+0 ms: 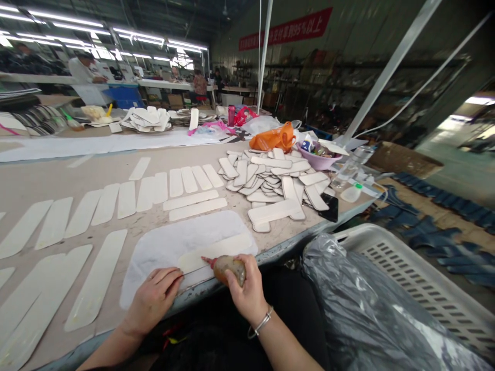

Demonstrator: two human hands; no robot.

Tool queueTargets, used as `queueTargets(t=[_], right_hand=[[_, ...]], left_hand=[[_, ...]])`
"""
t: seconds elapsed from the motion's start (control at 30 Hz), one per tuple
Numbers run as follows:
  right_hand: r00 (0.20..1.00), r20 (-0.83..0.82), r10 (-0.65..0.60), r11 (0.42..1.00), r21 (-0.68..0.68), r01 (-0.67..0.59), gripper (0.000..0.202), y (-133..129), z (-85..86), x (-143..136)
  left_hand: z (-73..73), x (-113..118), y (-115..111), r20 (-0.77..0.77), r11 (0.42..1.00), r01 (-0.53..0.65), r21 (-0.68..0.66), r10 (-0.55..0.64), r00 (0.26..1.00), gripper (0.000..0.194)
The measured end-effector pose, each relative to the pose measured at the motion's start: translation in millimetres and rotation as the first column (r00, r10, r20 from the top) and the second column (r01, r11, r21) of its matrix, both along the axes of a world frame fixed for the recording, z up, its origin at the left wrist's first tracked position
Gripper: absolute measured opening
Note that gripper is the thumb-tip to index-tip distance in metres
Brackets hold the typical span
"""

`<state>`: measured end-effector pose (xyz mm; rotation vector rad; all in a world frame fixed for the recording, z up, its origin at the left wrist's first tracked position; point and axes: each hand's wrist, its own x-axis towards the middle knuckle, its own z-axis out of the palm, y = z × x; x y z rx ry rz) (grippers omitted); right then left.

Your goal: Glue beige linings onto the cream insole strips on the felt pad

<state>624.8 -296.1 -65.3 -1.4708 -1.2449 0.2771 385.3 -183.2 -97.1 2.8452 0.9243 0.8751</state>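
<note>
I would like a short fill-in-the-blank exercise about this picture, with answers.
The left hand is at one end of a pale strip; the squeeze bottle is in the ____ hand.
The small bottle near the right edge of the table has a ____ cap.
The long banner is ____.
Missing words: right; green; red.

The single view looks from the person's head, above the near edge of the tabletop (104,165), facing forward and down. The left hand (158,296) and right hand (247,291) appear close, low in the frame. The wide view reaches far across the room to the ceiling lights (65,19) and banner (301,28), taking in the basket (371,230) at lower right.
</note>
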Motion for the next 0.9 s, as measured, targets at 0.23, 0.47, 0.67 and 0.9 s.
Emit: queueTargets(t=[0.23, 0.47, 0.67, 0.9], right_hand=[[0.939, 0.067, -0.337, 0.941, -0.005, 0.338, 0.025, -22.0, -6.5, 54.2], [0.898, 0.001, -0.439, 0.898, -0.014, 0.439, 0.031, -20.2, -10.6, 69.0], [0.893, 0.037, -0.449, 0.893, -0.014, 0.450, 0.032, -13.9, -10.2, 73.7], [0.840, -0.053, -0.540, 0.831, -0.190, 0.523, 0.047, -37.6, -6.5, 71.2]], left_hand=[[-4.7, -2.4, 2.8, 0.021, 1.000, -0.013, -0.017, 0.013, 1.000, 0.015], [-12.7, -3.9, 6.5, 0.061, 1.000, 0.006, 0.019, -0.007, 0.998, 0.015], [-8.0, -1.0, 6.2, 0.070, 1.000, 0.000, -0.009, 0.001, 0.998, 0.015], [7.8, 5.9, -10.0, 0.046, 0.987, -0.070, -0.142, 0.078, 0.996, 0.021]])
